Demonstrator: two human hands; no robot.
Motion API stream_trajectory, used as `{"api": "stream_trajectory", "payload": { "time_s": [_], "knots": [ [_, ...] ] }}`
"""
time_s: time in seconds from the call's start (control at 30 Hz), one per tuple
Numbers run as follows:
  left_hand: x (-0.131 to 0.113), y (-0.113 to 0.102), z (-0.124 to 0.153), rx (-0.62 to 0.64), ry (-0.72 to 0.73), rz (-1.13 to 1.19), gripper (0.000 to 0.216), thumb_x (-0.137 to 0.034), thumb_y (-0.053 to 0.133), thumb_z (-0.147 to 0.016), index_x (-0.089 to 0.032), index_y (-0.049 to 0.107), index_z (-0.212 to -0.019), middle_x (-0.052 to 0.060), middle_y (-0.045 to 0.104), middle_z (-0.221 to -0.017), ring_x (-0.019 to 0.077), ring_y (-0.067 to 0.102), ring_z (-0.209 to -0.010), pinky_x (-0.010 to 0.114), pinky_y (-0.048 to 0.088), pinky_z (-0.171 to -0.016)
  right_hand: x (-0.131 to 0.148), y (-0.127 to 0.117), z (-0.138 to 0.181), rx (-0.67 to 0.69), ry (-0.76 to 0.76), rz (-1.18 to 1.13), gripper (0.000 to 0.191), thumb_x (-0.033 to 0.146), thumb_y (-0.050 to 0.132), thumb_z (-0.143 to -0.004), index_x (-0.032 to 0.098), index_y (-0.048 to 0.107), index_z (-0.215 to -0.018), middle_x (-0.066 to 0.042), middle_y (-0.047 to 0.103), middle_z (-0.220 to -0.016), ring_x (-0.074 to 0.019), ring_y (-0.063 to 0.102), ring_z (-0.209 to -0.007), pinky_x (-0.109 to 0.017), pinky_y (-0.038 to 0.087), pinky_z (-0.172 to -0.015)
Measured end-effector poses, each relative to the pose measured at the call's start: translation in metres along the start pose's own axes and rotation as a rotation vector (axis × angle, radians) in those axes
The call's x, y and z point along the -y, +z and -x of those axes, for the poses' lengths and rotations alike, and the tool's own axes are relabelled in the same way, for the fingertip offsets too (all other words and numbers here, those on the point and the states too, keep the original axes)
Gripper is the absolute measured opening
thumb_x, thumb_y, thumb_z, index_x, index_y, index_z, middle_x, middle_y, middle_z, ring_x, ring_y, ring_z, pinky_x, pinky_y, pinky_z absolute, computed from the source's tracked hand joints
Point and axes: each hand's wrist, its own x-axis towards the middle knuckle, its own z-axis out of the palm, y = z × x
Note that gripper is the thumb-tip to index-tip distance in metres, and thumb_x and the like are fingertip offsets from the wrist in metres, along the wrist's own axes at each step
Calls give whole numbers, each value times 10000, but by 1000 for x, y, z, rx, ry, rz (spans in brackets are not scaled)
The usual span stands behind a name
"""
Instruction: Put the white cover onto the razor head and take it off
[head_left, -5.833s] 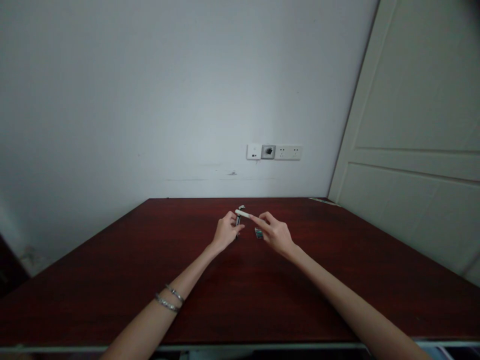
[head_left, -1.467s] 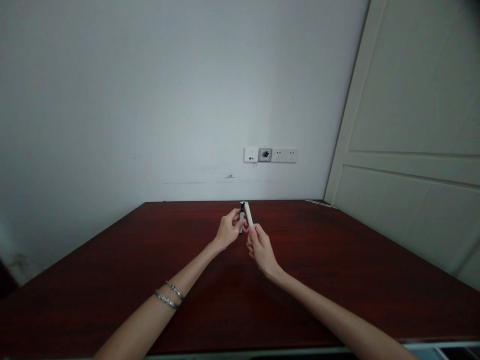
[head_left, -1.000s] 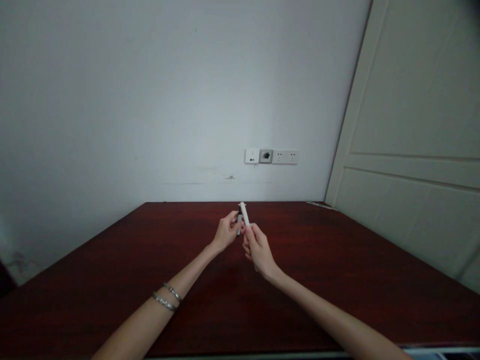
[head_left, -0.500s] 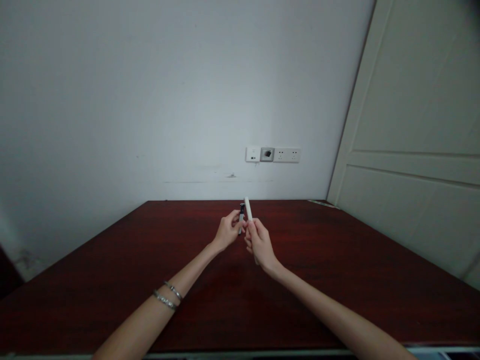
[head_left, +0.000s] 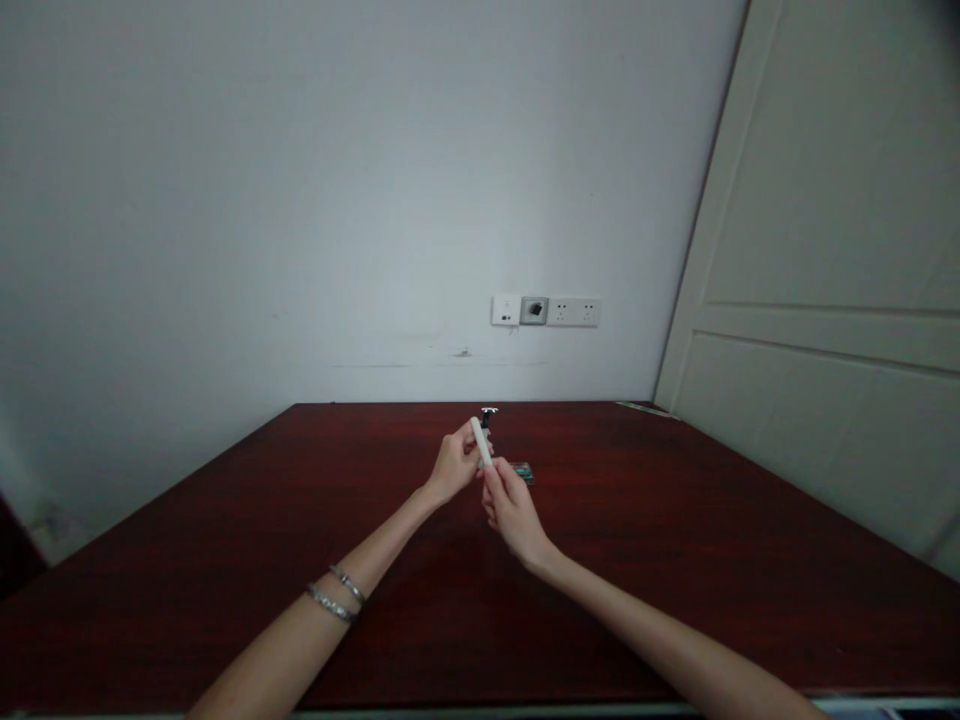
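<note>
Small flat teal item [head_left: 523,472] on the table [head_left: 405,620], just beyond your right hand [head_left: 516,515]; can't tell if it's a container or what's inside. Right is pinching a white stick [head_left: 481,440], tilted, far end overlapping your left hand [head_left: 452,465]; contact unclear. Left is pinching a T-headed tool [head_left: 486,419], head up, beside the stick. Tabletop dark red, meets a pale wall [head_left: 375,200] with sockets [head_left: 574,312]; panelled door [head_left: 832,300] on the right.

Dark red tabletop [head_left: 435,620], small flat teal item [head_left: 523,472]
</note>
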Motion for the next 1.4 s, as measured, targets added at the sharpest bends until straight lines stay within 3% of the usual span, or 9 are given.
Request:
{"api": "stream_trajectory", "payload": {
  "time_s": [0.3,0.43,0.6,0.73,0.93,1.03,1.13,1.3,1.4],
  "knots": [
    [-1,1,0,-10,-4,15,161,-176,511,-772,-128,556,-919,28,642,-745,123,605,-662,214,470,-611,-5,-1,5,33,34,-35,313,513,436,-843,203,423,-806,105,274,-522,-33,197,-392,-136,166,-337],
    [2,-3,0,13,7,3,191,-186,504,-789,-138,550,-969,5,629,-699,112,599,-621,211,468,-602,4,-7,10,20,-43,-22,286,476,441,-858,193,471,-830,91,292,-541,-36,226,-412,-140,183,-351],
    [10,-12,4,-35,67,-96,159,-188,510,-808,-154,565,-953,10,637,-739,119,617,-682,224,476,-673,21,-28,12,-91,-173,147,309,444,465,-855,180,542,-995,54,381,-611,-52,344,-462,-158,265,-382],
    [8,-15,7,-81,139,-151,139,-201,512,-823,-163,580,-938,30,660,-828,139,632,-784,236,471,-745,26,-46,15,-104,-225,293,436,403,455,-870,229,425,-1269,54,426,-613,-66,367,-458,-172,300,-401],
    [2,-10,9,-99,205,-288,134,-195,520,-821,-172,598,-927,45,675,-905,153,627,-818,240,459,-761,26,-43,25,-85,-303,523,423,351,409,-895,209,492,-1284,0,562,-651,-102,482,-520,-206,410,-490],
    [3,-11,8,-94,214,-303,153,-143,494,-813,-169,602,-918,39,674,-899,146,627,-818,234,460,-765,22,-35,34,-66,-341,553,416,323,394,-900,210,500,-1286,-58,668,-879,-153,609,-698,-263,501,-634],
    [5,-12,7,-86,217,-307,165,-127,482,-807,-166,605,-910,35,674,-890,139,627,-814,226,461,-763,19,-30,42,4,-402,575,396,284,406,-895,217,521,-1267,-68,608,-1177,-202,596,-1012,-340,467,-884],
    [3,-12,3,-67,224,-316,157,-162,493,-812,-171,604,-921,33,673,-887,137,622,-796,228,461,-768,18,-29,44,-133,-406,550,418,274,407,-893,217,477,-1301,-65,586,-1217,-212,566,-1087,-360,456,-922],
    [2,-12,0,-30,231,-316,159,-161,501,-805,-173,603,-927,37,673,-886,142,623,-800,232,460,-771,21,-27,43,-42,-419,546,384,262,438,-880,226,537,-1249,-71,599,-1198,-216,565,-1091,-357,461,-919]
  ]
}}
